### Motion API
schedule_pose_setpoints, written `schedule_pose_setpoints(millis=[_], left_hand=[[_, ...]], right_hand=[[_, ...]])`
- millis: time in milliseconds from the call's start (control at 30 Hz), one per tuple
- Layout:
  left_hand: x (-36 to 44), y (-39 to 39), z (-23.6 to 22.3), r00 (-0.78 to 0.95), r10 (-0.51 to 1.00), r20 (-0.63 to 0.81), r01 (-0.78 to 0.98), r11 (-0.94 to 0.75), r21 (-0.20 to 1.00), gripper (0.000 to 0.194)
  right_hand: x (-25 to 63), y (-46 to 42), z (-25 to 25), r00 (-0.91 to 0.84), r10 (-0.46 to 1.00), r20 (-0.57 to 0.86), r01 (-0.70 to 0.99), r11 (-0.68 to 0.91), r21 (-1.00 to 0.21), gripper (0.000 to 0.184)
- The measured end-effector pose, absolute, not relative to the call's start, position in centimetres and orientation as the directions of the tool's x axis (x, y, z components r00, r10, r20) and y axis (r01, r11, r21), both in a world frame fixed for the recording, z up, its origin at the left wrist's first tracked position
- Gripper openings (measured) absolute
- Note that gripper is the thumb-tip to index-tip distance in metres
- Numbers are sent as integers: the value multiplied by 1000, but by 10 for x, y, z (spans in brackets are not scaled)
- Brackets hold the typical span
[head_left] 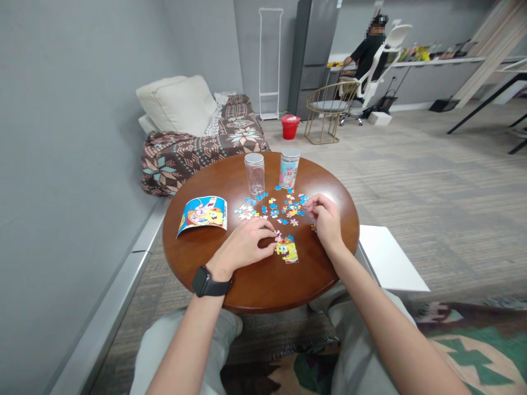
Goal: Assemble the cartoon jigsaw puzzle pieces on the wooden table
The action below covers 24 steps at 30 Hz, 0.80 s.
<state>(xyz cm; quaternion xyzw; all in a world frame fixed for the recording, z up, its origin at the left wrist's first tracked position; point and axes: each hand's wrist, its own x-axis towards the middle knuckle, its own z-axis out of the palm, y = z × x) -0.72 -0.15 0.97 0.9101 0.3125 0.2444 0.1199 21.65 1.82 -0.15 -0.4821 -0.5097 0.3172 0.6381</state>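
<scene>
Beside a partly joined jigsaw puzzle (288,250), showing a yellow cartoon face, rests my left hand (249,241), a dark watch on its wrist. Its thumb and index finger are apart at the puzzle's left edge, the index tip by a pink puzzle piece (278,236). My right hand (326,215) is at the right side of the loose puzzle pieces (293,207), thumb and fingers pinched together; whatever is between the tips is too small to make out. Another puzzle piece (314,227) lies partly hidden by that hand. A curled picture sheet (203,213) stands to the left.
On the round wooden table (255,291), a clear jar (255,174) and a labelled jar (289,169) stand behind the pieces. Beyond are a covered couch (197,137), a red bin (290,127), a gold-framed chair (327,107) and a seated person (368,55) at a counter.
</scene>
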Motion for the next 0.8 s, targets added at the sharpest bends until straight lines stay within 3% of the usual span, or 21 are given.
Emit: schedule_pose_setpoints(millis=[300,400,567,800], left_hand=[[-12,2,9,375,847,378,818,-494,295,20],[-14,3,7,295,867,403,862,-423,279,20],[-15,3,5,254,880,401,871,-388,301,17],[-16,4,4,255,881,399,875,-386,293,18]], right_hand=[[217,17,0,299,888,350,99,336,-937,12],[218,13,4,382,837,392,130,371,-919,10],[221,11,7,570,694,439,74,489,-869,4],[227,17,2,572,728,378,0,461,-888,3]])
